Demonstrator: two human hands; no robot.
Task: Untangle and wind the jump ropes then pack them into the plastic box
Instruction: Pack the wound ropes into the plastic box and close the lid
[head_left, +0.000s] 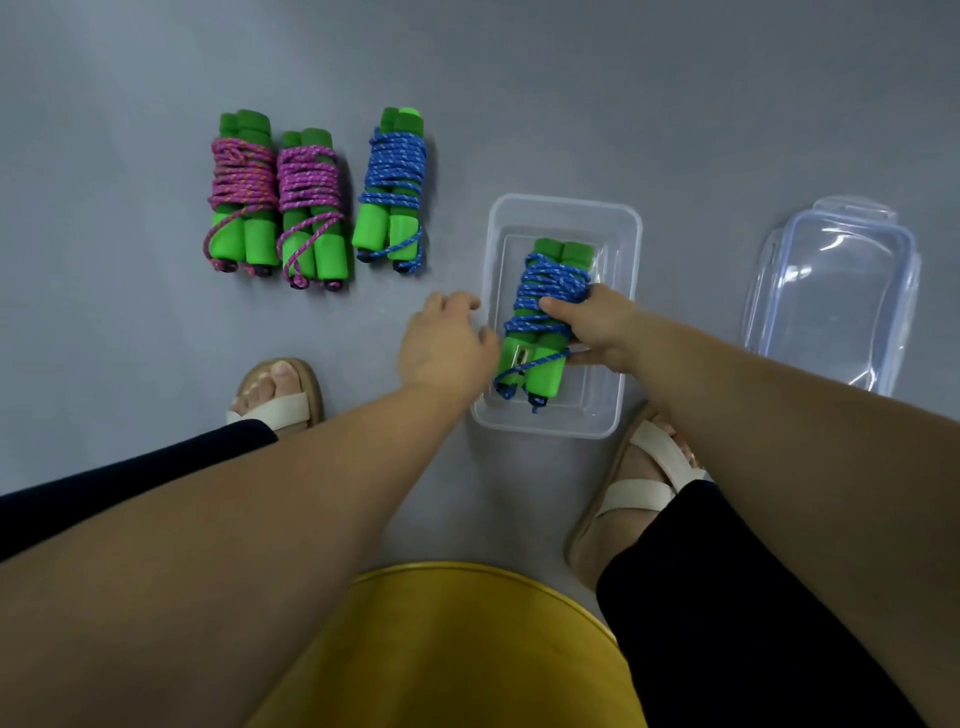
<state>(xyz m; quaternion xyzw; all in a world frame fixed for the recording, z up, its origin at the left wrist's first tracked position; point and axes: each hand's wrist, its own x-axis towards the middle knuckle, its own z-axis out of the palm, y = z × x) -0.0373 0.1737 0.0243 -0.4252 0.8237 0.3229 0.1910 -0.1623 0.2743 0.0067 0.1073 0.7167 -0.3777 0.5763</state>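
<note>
Inside the plastic box (566, 206) | right hand (597, 325) grips blue rope bundle (548, 275) | left hand (447, 348) relaxed, empty, beside rim

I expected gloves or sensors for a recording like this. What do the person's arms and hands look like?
The left forearm and right forearm are bare, no sleeve in view. The left hand and right hand are ungloved; no watch, ring, bracelet or cable shows.

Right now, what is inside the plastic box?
One blue jump rope wound on its green handles, gripped by the right hand. The plastic box shows nothing else; the patch beneath bundle and hand is covered.
</note>
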